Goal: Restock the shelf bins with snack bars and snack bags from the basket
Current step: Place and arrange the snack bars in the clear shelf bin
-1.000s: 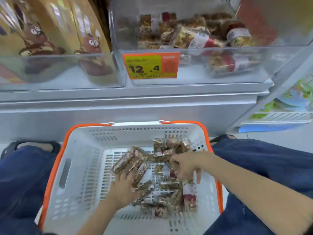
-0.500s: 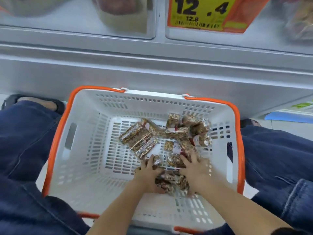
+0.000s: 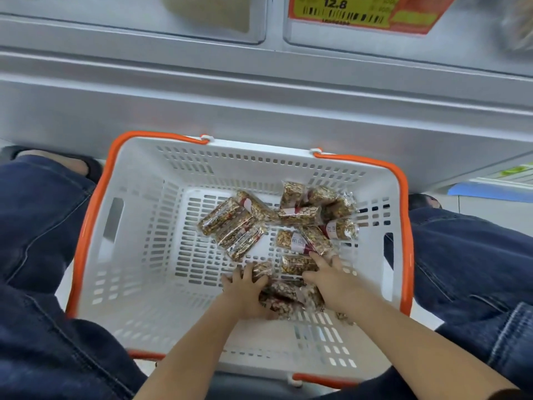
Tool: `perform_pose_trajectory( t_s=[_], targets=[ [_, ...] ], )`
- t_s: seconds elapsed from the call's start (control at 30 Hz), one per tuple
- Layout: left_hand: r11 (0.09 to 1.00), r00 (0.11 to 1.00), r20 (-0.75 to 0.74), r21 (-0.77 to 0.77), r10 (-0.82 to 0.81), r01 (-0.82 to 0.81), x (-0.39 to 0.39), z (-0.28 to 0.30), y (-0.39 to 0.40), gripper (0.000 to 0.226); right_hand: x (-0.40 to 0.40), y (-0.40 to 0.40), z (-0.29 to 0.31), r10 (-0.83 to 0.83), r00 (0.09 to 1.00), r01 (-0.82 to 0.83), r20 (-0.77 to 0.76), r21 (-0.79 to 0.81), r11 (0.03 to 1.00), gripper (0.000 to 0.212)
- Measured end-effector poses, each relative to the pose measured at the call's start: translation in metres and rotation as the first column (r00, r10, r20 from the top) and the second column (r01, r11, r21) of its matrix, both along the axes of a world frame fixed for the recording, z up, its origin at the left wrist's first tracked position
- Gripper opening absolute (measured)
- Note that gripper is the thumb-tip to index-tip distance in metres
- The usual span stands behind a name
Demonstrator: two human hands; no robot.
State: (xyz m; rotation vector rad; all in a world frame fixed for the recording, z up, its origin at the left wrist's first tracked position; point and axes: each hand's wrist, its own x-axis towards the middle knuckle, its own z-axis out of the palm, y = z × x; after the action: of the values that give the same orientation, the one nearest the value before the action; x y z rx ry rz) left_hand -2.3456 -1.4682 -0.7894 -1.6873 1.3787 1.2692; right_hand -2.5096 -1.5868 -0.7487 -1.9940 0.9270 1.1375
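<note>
A white slotted basket [image 3: 138,255] with an orange rim stands on the floor between my knees. Several clear-wrapped nut snack bars [image 3: 239,226] lie loose on its bottom, mostly right of centre. My left hand [image 3: 245,293] and my right hand [image 3: 331,281] are both down in the basket at its near side, cupped from either side round a small heap of bars [image 3: 284,295] between them. Fingers of both hands curl onto the wrappers. The clear shelf bins [image 3: 259,27] show only as their lower front edges at the top.
A grey shelf front [image 3: 259,105] runs across just behind the basket. An orange and yellow price tag [image 3: 360,13] hangs on the right bin. My jeans-clad legs [image 3: 43,255] flank the basket on both sides; a shoe [image 3: 424,202] shows at the right.
My head has tilted down, so the bins slid out of view. Both hands moved from separate spots to the near side of the basket and closed in round one heap of bars.
</note>
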Motion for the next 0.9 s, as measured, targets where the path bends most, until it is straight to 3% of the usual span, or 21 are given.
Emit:
perform_pose_trajectory(
  t_s=[0.13, 0.27, 0.3, 0.37, 0.47, 0.5, 0.63, 0.9],
  targets=[
    [0.997, 1.0, 0.012, -0.074, 0.004, -0.003, 0.0, 0.0, 0.012, 0.069, -0.002, -0.006, 0.011, -0.148, 0.98, 0.134, 0.134, 0.11, 0.985, 0.048],
    [0.99, 0.998, 0.052, -0.136, -0.019, 0.026, 0.002, 0.008, 0.01, 0.06, 0.01, -0.022, 0.026, -0.314, 0.897, 0.267, 0.31, 0.185, 0.946, 0.054],
    [0.987, 0.999, 0.048, -0.161, -0.017, 0.025, 0.004, 0.01, 0.009, 0.057, 0.012, -0.027, 0.031, -0.339, 0.872, 0.291, 0.352, 0.182, 0.939, 0.047],
    [0.98, 0.998, -0.001, -0.193, 0.058, -0.057, 0.009, 0.016, 0.006, 0.054, 0.019, -0.037, 0.047, -0.387, 0.826, 0.342, 0.41, 0.183, 0.922, 0.035],
    [0.928, 0.935, -0.139, -0.143, 0.325, -0.344, 0.016, 0.023, 0.005, 0.057, 0.027, -0.044, 0.078, -0.528, 0.686, 0.414, 0.5, 0.329, 0.849, 0.035],
    [0.921, 0.926, -0.148, -0.132, 0.347, -0.366, 0.017, 0.025, 0.007, 0.06, 0.028, -0.045, 0.088, -0.536, 0.66, 0.411, 0.526, 0.345, 0.844, 0.036],
    [0.956, 0.972, -0.053, -0.173, 0.23, -0.235, 0.014, 0.029, 0.024, 0.066, 0.033, -0.041, 0.113, -0.518, 0.621, 0.394, 0.588, 0.337, 0.855, 0.037],
    [0.955, 0.981, 0.012, -0.234, 0.193, -0.185, 0.017, 0.026, 0.027, 0.064, 0.031, -0.023, 0.117, -0.534, 0.565, 0.42, 0.63, 0.337, 0.842, 0.034]
  ],
)
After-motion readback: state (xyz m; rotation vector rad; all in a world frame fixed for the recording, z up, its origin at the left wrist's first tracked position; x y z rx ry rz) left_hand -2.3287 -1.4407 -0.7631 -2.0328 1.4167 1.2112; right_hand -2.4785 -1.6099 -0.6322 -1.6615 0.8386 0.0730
